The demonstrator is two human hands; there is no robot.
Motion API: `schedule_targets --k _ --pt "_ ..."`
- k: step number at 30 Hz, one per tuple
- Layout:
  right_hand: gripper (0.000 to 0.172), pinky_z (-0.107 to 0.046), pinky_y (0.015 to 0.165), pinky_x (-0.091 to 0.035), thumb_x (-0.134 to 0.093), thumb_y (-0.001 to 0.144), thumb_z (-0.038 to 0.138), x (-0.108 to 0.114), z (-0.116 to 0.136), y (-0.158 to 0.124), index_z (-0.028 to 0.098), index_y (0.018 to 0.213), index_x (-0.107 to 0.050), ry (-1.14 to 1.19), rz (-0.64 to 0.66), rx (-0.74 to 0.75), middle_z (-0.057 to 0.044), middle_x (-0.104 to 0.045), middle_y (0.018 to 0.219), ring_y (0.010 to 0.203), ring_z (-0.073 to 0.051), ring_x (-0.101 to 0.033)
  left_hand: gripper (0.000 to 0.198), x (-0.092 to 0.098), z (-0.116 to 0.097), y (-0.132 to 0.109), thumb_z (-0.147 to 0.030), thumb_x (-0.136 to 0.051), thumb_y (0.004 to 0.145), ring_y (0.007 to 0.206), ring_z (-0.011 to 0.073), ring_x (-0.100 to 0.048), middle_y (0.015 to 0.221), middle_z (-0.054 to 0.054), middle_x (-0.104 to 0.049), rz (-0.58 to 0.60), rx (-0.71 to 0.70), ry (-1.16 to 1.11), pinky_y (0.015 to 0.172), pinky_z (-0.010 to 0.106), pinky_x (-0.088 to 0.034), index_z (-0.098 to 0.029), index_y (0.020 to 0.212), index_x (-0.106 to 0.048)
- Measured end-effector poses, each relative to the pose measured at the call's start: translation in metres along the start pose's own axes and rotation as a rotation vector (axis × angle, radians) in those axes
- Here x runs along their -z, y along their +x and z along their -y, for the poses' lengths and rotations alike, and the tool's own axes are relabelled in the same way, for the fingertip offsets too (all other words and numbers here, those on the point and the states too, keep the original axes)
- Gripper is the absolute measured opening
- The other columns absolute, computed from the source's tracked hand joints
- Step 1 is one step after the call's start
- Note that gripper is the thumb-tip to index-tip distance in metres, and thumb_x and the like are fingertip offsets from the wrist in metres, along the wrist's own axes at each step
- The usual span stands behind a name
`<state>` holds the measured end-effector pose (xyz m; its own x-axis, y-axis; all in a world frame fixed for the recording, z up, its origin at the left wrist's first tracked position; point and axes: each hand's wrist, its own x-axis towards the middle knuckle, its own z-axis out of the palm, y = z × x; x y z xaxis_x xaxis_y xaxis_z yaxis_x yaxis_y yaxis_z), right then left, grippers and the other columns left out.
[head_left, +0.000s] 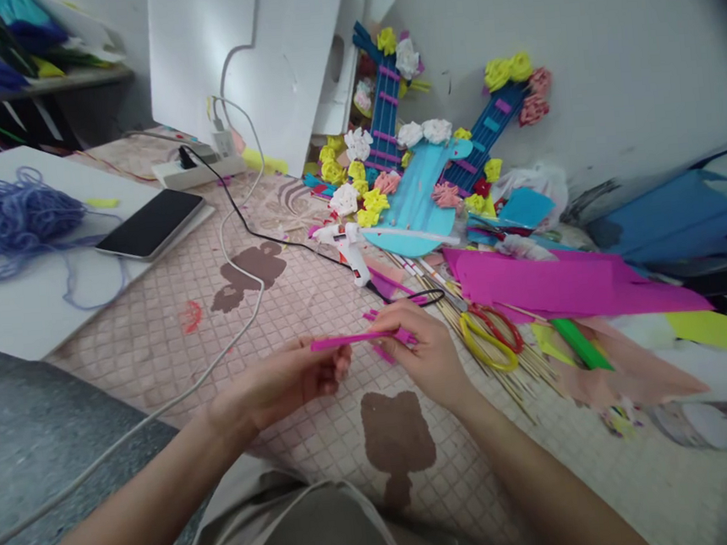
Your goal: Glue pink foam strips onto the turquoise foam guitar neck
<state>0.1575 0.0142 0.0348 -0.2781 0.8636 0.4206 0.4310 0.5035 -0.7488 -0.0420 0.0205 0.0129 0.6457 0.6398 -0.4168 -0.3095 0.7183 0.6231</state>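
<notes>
A thin pink foam strip stretches level between both hands, just above the patterned mat. My left hand pinches its left end with closed fingers. My right hand grips its right end, fingers curled, over a few short loose pink strips. A white glue gun lies just beyond the hands with its black cord running left. Sheets of magenta foam lie to the right.
Scissors with yellow and red handles rest on bamboo sticks by my right hand. Blue foam guitars with paper flowers lean at the wall. A phone and purple yarn sit on a white board; a power strip is behind.
</notes>
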Motion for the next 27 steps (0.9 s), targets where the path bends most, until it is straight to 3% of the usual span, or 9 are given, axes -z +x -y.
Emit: schedule_targets --k 4,7,15,19,22,27 --pt "0.009 -0.026 0.061 -0.043 -0.065 0.082 0.028 -0.016 -0.003 -0.006 0.02 0.078 -0.061 0.202 -0.068 -0.3 0.001 -0.057 0.074 0.069 -0.013 -0.053 0.016 0.001 0.005 0.006 -0.026 -0.073 0.074 0.068 0.0075 -0.052 0.077 -0.001 -0.062 -0.174 -0.434 0.202 0.063 0.019 -0.039 -0.017 0.084 -0.065" --pt "0.015 -0.025 0.057 -0.039 -0.065 0.082 0.033 -0.029 -0.002 -0.011 0.019 0.077 -0.06 0.326 -0.062 -0.439 0.002 -0.054 0.069 0.063 -0.012 -0.049 0.016 -0.003 0.009 0.009 -0.025 -0.073 0.074 0.077 0.0109 -0.056 0.082 0.0 -0.064 -0.216 -0.598 0.265 0.073 0.023 -0.043 -0.017 0.085 -0.064" --pt "0.017 -0.025 0.055 -0.038 -0.061 0.084 0.034 -0.048 0.009 -0.017 0.02 0.075 -0.055 0.366 -0.133 -0.487 0.003 -0.05 0.065 0.059 -0.012 -0.046 0.013 -0.012 0.013 0.013 -0.026 -0.071 0.075 0.073 0.0114 -0.054 0.077 -0.001 -0.061 -0.364 -0.655 0.256 0.071 0.024 -0.044 -0.017 0.077 -0.062" --pt "0.02 -0.028 0.067 -0.046 -0.063 0.082 0.037 -0.035 0.01 -0.013 0.021 0.094 -0.059 0.31 -0.032 -0.412 -0.003 -0.06 0.09 0.077 -0.016 -0.056 0.013 -0.003 0.008 0.015 -0.028 -0.069 0.077 0.065 0.0084 -0.051 0.073 -0.002 -0.059 -0.344 -0.602 0.259 0.064 0.021 -0.04 -0.016 0.077 -0.062" --pt "0.028 -0.032 0.075 -0.047 -0.055 0.087 0.04 -0.012 -0.002 0.006 0.021 0.107 -0.057 0.125 -0.085 -0.336 -0.006 -0.062 0.1 0.088 -0.019 -0.058 0.018 0.01 0.001 0.016 -0.03 -0.069 0.075 0.06 0.0077 -0.048 0.067 -0.003 -0.057 -0.28 -0.501 0.252 0.06 0.021 -0.037 -0.015 0.074 -0.06" --pt "0.031 -0.038 0.081 -0.044 -0.06 0.081 0.044 0.009 -0.046 0.064 0.017 0.094 -0.063 -0.356 -0.129 -0.178 -0.01 -0.064 0.096 0.092 -0.024 -0.057 0.021 0.025 -0.011 0.016 -0.031 -0.07 0.073 0.061 0.0087 -0.049 0.068 -0.001 -0.057 -0.257 -0.4 0.295 0.059 0.022 -0.037 -0.014 0.073 -0.059"
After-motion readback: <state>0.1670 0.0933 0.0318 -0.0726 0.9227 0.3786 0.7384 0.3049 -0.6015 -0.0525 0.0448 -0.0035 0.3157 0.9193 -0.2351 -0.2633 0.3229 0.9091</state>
